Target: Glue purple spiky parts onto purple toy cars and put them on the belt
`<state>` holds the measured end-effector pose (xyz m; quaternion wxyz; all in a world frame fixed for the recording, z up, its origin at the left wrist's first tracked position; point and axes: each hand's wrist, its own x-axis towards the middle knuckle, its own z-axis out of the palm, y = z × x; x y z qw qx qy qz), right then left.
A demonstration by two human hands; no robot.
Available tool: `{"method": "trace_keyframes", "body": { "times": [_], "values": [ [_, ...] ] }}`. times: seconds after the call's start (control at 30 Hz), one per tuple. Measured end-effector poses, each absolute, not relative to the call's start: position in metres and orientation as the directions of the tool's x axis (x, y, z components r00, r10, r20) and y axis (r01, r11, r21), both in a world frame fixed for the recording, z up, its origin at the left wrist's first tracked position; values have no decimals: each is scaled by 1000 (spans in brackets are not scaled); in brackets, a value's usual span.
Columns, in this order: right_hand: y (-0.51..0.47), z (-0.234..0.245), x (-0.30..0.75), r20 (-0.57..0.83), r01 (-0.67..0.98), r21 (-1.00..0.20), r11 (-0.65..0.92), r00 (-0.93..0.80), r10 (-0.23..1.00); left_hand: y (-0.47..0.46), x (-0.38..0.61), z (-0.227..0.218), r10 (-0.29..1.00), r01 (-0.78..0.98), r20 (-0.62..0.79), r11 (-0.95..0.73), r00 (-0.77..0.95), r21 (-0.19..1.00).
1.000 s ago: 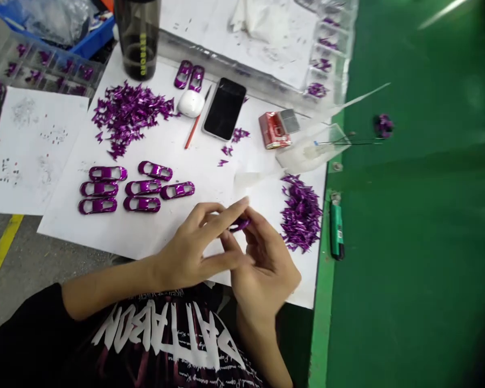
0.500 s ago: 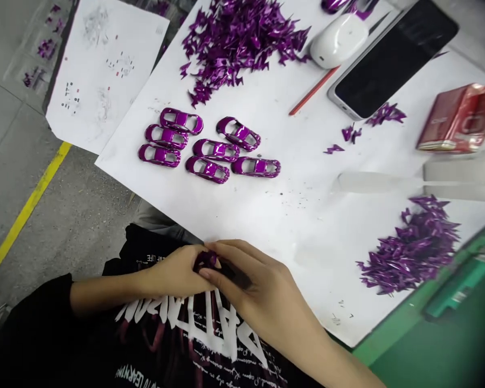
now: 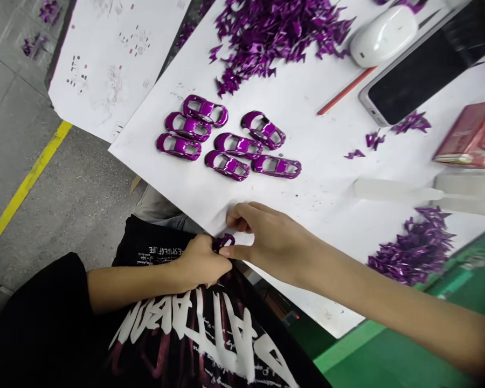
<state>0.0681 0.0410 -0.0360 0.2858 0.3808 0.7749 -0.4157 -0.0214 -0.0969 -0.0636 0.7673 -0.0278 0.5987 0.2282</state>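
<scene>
Head view: the left hand [image 3: 205, 262] grips a purple car shell [image 3: 221, 242]; the right hand [image 3: 269, 237], thumb at its edge, curled fingers parted, is near seven similar shells [image 3: 240, 145].

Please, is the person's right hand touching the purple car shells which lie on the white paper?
Apart. The head view shows it: bare white paper is visible between the right hand and the nearest purple car shells.

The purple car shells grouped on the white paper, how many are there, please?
7: three shells in a left-hand column, four shells clustered to their right; none appears hidden.
</scene>
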Motion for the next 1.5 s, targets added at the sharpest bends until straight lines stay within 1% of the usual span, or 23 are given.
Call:
{"method": "trace_keyframes", "body": {
  "times": [0.17,0.3,0.37,0.43,0.5,0.57,0.6,0.67,0.73,0.77,0.83,0.87,0.93,1.0,1.07,1.13,1.2,1.27,1.3,1.33,1.37,1.43,1.5],
  "values": [
    [48,-41,53,-844,850,-311,426,-453,286,-87,-20,-57,205,-349,-951,930,231,116],
    [51,-42,43,-858,862,-246,444,-407,315,-83,-22,-53,142,-339,-953,940,269,44],
    [55,-44,41,-851,852,-266,450,-428,306,-82,-23,-52,116,-319,-950,947,290,18],
    [58,-48,44,-833,829,-340,443,-484,267,-83,-24,-53,118,-311,-946,950,301,19],
    [60,-54,52,-773,789,-449,418,-578,262,-85,-24,-55,154,-303,-943,951,296,60],
    [57,-55,63,-676,735,-551,396,-671,304,-89,-25,-58,207,-285,-938,950,279,125],
    [52,-53,70,-621,702,-598,387,-711,329,-92,-26,-60,257,-266,-933,945,253,188],
    [37,-43,82,-547,655,-673,343,-753,365,-100,-30,-60,422,-179,-894,901,153,395],
    [15,-31,93,-526,631,-747,210,-754,393,-109,-35,-58,633,17,-773,773,36,634],
    [3,-26,98,-514,605,-789,108,-746,422,-114,-39,-55,684,111,-729,722,27,683],
    [-21,-21,106,-446,482,-872,-87,-708,548,-121,-46,-47,763,234,-646,623,27,746],
    [-32,-20,108,-397,398,-905,-150,-667,630,-123,-50,-43,838,259,-546,526,5,810],
    [-48,-21,113,-303,252,-949,-192,-542,784,-118,-56,-35,964,329,-264,260,-34,908],
    [-55,-21,116,-231,178,-969,-171,-420,878,-106,-61,-29,1000,409,14,-18,11,912],
    [-55,-18,120,-164,167,-980,-113,-335,928,-88,-62,-26,973,466,191,-231,131,854],
    [-53,-14,124,-108,215,-975,-50,-268,957,-68,-59,-26,926,514,295,-377,236,771],
    [-51,-11,127,-63,253,-967,-19,-168,984,-50,-56,-25,905,485,309,-420,294,767],
    [-48,-10,129,-33,241,-970,-21,-45,998,-32,-52,-24,923,314,172,-285,343,906],
    [-46,-11,130,-38,210,-977,-39,8,999,-24,-51,-23,914,176,51,-132,403,976],
    [-44,-12,131,-55,157,-986,-61,40,998,-16,-49,-22,872,25,-64,59,486,998],
    [-41,-13,132,-84,82,-993,-87,40,996,-8,-48,-22,802,-112,-145,254,579,961],
    [-32,-17,137,-154,-107,-982,-156,-31,988,5,-44,-21,662,-290,-191,545,725,787],
    [-23,-20,145,-193,-250,-943,-220,-130,973,15,-39,-22,602,-374,-164,663,782,649]
  ]
}}
